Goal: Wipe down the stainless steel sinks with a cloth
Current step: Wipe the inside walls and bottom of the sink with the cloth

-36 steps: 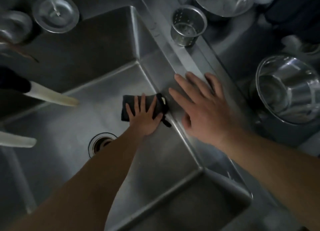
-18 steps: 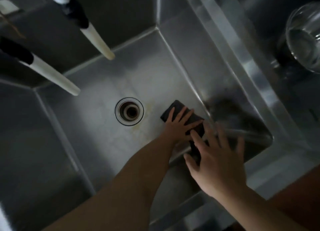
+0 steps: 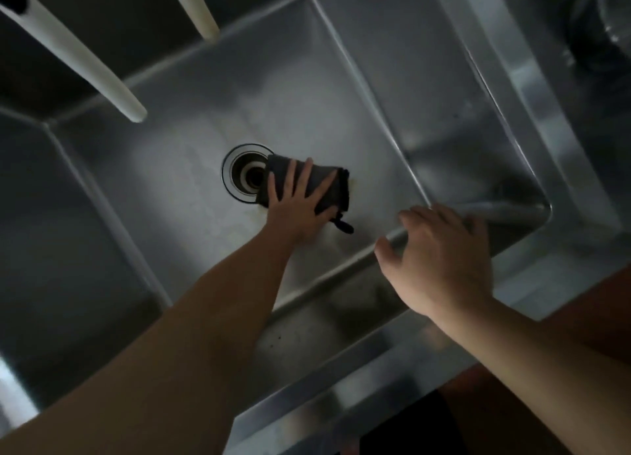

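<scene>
Nearest the camera: front rim (image 3: 341,379) of the steel sink (image 3: 177,195), w/ a dark reddish-brown surface below it at lower right. Both forearms reach in over that rim.

R hand (image 3: 440,260) hovers above the front-right part of the basin, near the corner where floor meets front wall. Fingers spread, loosely bent, holding nothing; can't tell if fingertips touch the steel.

L hand (image 3: 300,201) is further in, palm down on the basin floor, fingers straight and splayed, pressing flat on the cloth (image 3: 327,184). Cloth is dark, folded, lying on the floor just right of the drain (image 3: 244,172); its left edge overlaps the drain's ring. A small dark loop/tag of the cloth sticks out beside the L thumb. Faint brownish stain on the steel at the cloth's right edge and below it.

Drain is a round opening w/ a bright metal ring, dark inside, roughly mid-floor.

Beyond that, the back wall rises dark. Two pale spouts hang over the basin from the top-left: long spout (image 3: 78,58) w/ a dark collar at its upper end, and short spout (image 3: 194,7) right of it.

Far right, past the sink's side rim: a bowl (image 3: 611,20), mostly cut off by frame, dim.
</scene>
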Available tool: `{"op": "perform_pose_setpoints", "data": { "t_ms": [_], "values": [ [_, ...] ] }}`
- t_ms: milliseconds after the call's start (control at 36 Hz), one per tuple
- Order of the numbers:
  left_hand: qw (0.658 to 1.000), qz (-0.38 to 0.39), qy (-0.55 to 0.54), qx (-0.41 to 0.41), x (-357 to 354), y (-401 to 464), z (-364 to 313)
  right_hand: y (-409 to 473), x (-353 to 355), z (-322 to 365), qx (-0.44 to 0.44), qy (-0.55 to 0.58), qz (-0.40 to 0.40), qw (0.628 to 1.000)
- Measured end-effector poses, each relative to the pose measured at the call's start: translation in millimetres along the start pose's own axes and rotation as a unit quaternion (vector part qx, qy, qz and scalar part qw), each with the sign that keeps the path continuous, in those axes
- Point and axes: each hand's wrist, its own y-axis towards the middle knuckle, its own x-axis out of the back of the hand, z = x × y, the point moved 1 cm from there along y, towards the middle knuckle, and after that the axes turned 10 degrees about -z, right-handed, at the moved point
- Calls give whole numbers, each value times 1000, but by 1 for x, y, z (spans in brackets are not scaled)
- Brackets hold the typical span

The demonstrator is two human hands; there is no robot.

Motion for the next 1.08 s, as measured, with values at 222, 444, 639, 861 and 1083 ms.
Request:
{"op": "perform_pose_setpoints", "data": {
  "t_ms": [222, 444, 639, 861, 1083],
  "values": [
    [991, 45, -30, 123, -5, -98, 19, -2, 4, 3, -8, 14, -27, 1000],
    [979, 69, -29, 190, 0, -119, 40, -3, 6, 2, -6, 0, 4, 1000],
    [934, 62, -48, 349, 44, -66, 127, 1, 5, 3, -3, -1, 21, 1000],
    [871, 16, -99, 481, 14, -123, 111, -2, 7, 2, 15, -2, 33, 999],
    [691, 31, -209, 691, -3, -158, 44, -2, 8, 0, 15, 19, 40, 999]
  ]
}}
